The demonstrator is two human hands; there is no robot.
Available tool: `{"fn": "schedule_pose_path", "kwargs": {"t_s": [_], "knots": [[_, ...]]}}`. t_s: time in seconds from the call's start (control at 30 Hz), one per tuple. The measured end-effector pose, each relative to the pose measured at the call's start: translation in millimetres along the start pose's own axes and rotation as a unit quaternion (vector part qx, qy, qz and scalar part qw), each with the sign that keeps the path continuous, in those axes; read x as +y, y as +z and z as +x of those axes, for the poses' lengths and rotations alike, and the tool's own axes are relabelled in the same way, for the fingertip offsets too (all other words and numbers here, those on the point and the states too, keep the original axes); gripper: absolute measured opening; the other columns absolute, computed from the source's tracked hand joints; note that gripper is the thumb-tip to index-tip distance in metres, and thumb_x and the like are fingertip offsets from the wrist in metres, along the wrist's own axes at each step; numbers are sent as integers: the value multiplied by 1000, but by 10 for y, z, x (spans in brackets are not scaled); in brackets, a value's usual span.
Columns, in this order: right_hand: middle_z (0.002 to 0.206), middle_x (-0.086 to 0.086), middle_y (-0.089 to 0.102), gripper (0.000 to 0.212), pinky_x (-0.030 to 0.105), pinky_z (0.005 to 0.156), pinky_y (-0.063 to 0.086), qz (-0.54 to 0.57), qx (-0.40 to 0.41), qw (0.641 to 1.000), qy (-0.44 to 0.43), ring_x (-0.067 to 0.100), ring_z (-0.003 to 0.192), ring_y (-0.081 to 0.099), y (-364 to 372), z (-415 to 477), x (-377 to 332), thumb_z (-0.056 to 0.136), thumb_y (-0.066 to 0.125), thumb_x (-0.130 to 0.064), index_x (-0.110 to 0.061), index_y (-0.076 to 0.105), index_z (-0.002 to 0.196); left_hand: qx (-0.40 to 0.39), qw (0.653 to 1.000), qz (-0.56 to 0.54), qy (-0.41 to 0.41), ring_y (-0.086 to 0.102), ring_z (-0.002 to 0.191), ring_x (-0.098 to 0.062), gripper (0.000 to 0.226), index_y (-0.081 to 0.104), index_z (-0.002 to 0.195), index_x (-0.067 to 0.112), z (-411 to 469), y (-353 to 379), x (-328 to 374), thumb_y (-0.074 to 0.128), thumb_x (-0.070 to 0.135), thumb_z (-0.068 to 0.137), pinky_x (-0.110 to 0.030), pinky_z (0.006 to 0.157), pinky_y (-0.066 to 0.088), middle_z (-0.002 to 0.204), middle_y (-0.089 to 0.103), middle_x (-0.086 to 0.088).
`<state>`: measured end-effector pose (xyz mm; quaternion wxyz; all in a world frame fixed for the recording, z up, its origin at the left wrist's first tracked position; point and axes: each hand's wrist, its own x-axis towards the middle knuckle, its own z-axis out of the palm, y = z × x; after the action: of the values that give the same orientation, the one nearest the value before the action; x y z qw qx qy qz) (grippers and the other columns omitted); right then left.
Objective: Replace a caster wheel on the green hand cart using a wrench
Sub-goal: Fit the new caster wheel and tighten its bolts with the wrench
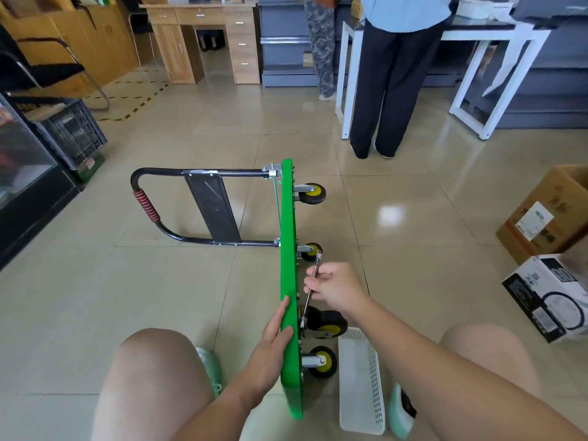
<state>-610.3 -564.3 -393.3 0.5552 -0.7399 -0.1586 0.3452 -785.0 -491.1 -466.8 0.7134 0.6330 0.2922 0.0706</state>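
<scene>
The green hand cart [289, 237] stands on its side edge on the floor, its black handle [149, 205] lying out to the left and its caster wheels pointing right. My left hand [273, 338] grips the near top edge of the green deck, thumb on the right face. My right hand [337, 288] holds the shaft of a silver wrench [313, 278], whose lower end sits at the mount of a black and yellow caster wheel [326, 324]. Another caster [322, 361] is just below it, two more [313, 193] further away.
A white perforated basket [361, 380] lies on the floor right of the cart, by my knee. Cardboard boxes [547, 214] sit at the right. A person [391, 74] stands at a white table [346, 74] ahead. A black crate [71, 135] and cabinet stand at the left.
</scene>
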Motion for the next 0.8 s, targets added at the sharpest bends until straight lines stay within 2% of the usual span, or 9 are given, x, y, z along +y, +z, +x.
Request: {"fn": "schedule_pose_path", "kwargs": {"t_s": [0.13,0.23,0.37,0.43,0.5,0.6,0.7,0.8], "knots": [[92,-15,78,21,11,78,55,11,19,994,-103,1,94,72,-114,-421,90,90,72,-3,-23,75,95,7,1000,9,2,42,148,-15,54,33,142,76,-3,5,-16,41,31,113,-46,126,31,164,36,16],[97,-14,78,26,14,88,55,-1,27,990,-138,0,94,72,-99,-680,283,87,73,0,-25,77,92,13,1000,5,7,43,148,-14,55,35,143,75,0,1,-37,42,30,113,-46,126,30,163,39,18],[97,-15,78,43,19,88,57,5,30,986,-161,3,94,73,17,-829,532,85,72,7,-36,78,87,17,1000,1,14,40,150,-10,55,38,143,73,9,8,-48,42,27,112,-46,128,28,163,40,17],[100,-17,77,51,19,87,57,-15,21,983,-182,3,96,73,72,-867,625,86,72,5,-46,76,89,13,1000,-6,14,41,150,-12,55,38,144,71,5,4,-52,42,27,112,-47,127,29,163,40,15],[103,-17,76,47,24,89,58,-32,16,979,-201,6,98,73,121,-908,683,86,70,-4,-49,76,93,9,1000,-8,16,42,149,-13,56,36,146,70,-6,5,-42,43,27,111,-46,127,29,163,42,14],[108,-21,74,34,33,90,60,-72,16,966,-247,8,100,73,195,-948,742,85,61,-21,-47,73,102,8,1000,3,10,43,148,-12,57,34,147,70,-24,10,-13,43,26,112,-44,127,29,162,43,12],[112,-21,73,32,33,92,58,-122,7,946,-300,3,107,70,246,-978,811,85,55,-17,-36,69,106,7,1000,7,13,40,150,-10,57,32,153,62,-37,11,-3,40,24,112,-43,129,24,164,40,11],[116,-21,72,33,35,91,59,-130,16,938,-320,3,112,68,225,-980,890,86,54,-12,-33,68,107,4,1000,6,8,40,149,-9,56,32,153,60,-35,12,11,40,22,113,-42,129,25,164,39,11]]}}
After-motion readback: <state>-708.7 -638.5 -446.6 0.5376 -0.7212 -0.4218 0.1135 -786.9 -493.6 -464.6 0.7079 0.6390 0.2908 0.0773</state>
